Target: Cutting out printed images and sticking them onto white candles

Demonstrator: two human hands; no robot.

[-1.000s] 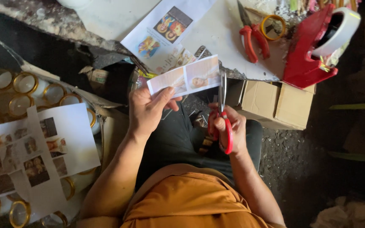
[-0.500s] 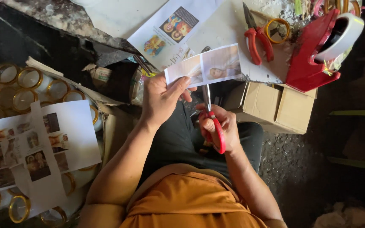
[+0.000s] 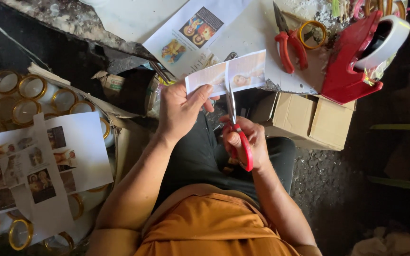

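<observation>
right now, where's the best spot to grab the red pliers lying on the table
Take the red pliers by the two red handles, coming from the near table edge. The handles point toward the person and lie slightly spread; the dark metal jaws point away. The yellow ring lies close beside the right handle, so a hand should close from above.

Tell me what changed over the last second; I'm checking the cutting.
The right hand brought its red-handled scissors from the paper strip's right edge to between its two pictures. The left hand kept its grip on the strip.
</observation>
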